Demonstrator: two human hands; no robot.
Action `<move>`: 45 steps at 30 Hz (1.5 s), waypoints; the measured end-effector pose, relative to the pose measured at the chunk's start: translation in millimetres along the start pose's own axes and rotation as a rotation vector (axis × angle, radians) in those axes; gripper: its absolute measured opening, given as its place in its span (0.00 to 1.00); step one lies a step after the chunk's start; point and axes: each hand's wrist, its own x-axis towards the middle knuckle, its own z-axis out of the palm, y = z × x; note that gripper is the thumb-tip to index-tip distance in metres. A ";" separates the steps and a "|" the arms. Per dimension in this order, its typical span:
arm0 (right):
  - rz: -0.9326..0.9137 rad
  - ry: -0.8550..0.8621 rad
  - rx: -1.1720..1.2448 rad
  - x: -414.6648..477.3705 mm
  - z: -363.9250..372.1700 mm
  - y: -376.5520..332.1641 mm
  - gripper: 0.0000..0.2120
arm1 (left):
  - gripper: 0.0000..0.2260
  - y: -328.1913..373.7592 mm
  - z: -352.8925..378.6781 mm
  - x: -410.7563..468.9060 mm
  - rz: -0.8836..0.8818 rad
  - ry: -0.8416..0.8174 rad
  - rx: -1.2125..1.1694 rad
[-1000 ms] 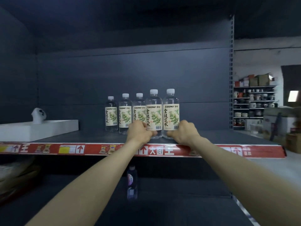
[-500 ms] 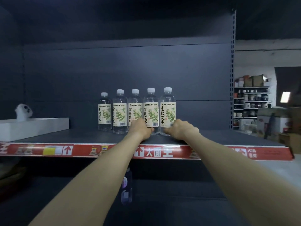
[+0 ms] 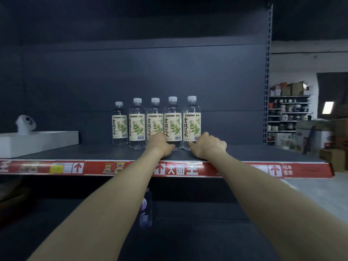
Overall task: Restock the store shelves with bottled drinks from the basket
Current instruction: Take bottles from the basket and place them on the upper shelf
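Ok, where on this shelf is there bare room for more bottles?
Widest: shelf right of the end bottle, up to the upright. Narrower gap between tray and bottle row. Crowded at the row's right end: left hand holds the fourth bottle, right hand the end bottle.

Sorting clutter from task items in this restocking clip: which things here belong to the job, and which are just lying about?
Job: five clear bottles on the upper shelf; left hand at their bases; right hand curled round the rightmost bottle.
Lying about: white tray; white gadget on it; dark bottle on the lower shelf; stocked racks far right.
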 end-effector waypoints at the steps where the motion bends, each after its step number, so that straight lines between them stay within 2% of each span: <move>1: -0.001 -0.001 -0.006 0.0 -0.5 0.1 0.29 | 0.14 0.3 0.8 1.0 -0.004 -0.004 0.006; 5: -0.011 0.015 -0.031 3.4 2.1 1.4 0.29 | 0.17 0.3 2.8 8.9 -0.049 0.015 -0.009; 11: -0.020 0.021 -0.083 6.7 2.8 0.8 0.26 | 0.14 5.7 9.4 9.8 -0.054 0.063 0.046; 16: 0.000 -0.049 -0.077 3.0 -2.6 1.0 0.35 | 0.18 3.2 2.2 7.9 -0.066 0.029 0.031; 21: 0.046 -0.257 0.149 -5.3 -20.5 -4.0 0.45 | 0.24 19.6 -14.0 -13.0 -0.026 -0.152 0.097; 24: 0.033 -0.305 0.308 -19.9 -28.5 -4.3 0.44 | 0.22 27.8 -17.6 -32.3 0.046 -0.135 0.060; 26: -0.044 -0.216 0.360 -39.4 -27.9 -2.5 0.37 | 0.21 30.0 -22.0 -51.0 0.096 -0.094 -0.032; 30: -0.261 0.179 0.354 -94.9 -19.8 13.1 0.20 | 0.21 28.6 -33.2 -107.5 0.253 0.046 -0.215; 33: -0.331 0.244 0.519 -142.5 -6.7 33.9 0.15 | 0.17 19.2 -33.5 -158.0 0.372 0.118 -0.241; 35: -0.366 0.206 0.580 -173.3 14.3 51.7 0.14 | 0.14 6.6 -26.1 -191.6 0.362 0.123 -0.294; 38: -0.342 0.050 0.599 -222.1 53.0 77.5 0.15 | 0.12 -26.2 -2.2 -243.4 0.332 0.093 -0.327; 42: -0.282 -0.125 0.590 -291.1 116.4 114.7 0.11 | 0.11 -87.7 52.8 -320.0 0.202 -0.069 -0.292; 45: -0.210 -0.338 0.542 -348.4 169.5 138.5 0.11 | 0.11 -136.4 102.5 -376.2 0.070 -0.216 -0.232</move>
